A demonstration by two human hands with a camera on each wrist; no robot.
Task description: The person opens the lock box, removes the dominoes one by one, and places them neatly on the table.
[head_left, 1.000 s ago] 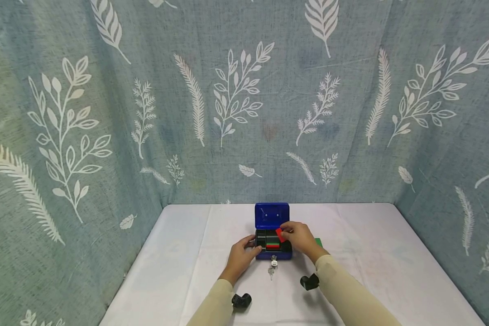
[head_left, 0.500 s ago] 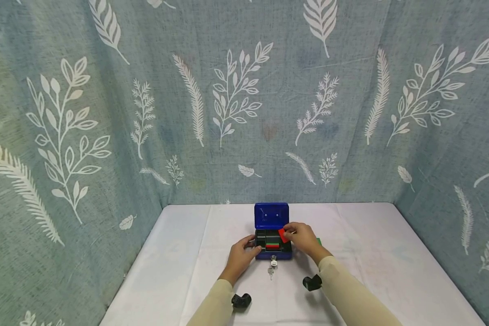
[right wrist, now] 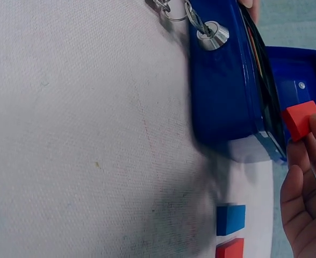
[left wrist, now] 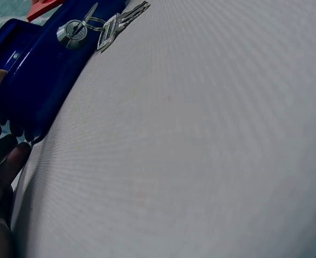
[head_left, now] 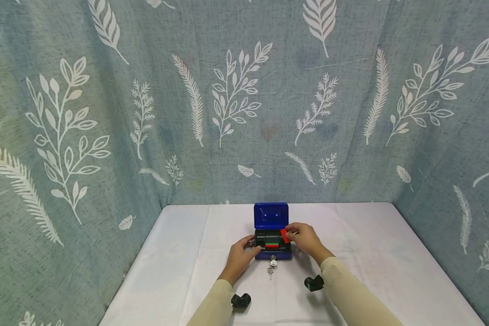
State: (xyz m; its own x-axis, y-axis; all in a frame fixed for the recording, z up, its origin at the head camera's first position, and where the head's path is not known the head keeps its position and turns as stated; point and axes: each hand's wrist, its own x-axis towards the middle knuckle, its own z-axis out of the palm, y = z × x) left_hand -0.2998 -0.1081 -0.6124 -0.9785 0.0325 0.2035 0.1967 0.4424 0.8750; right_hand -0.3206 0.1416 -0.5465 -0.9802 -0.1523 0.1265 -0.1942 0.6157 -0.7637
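- One red rectangular block (right wrist: pixel 297 122) is pinched between the thumb and fingers of the right hand (head_left: pixel 304 238), at the right side of an open blue metal cash box (right wrist: pixel 222 102).
- The left hand (head_left: pixel 242 254) grips the box's left side, thumb on the rim.
- A blue block (right wrist: pixel 230 220) sits on the white-covered desk (head_left: pixel 362 262), near the box.

Leaf-printed curtain (head_left: pixel 277 113) behind white-covered table (head_left: pixel 179 258)

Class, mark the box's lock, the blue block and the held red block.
Lock (left wrist: pixel 69 37), left wrist view: metal body.
Blue block (right wrist: pixel 232 219), right wrist view: side face.
Held red block (right wrist: pixel 299 120), right wrist view: broad face.
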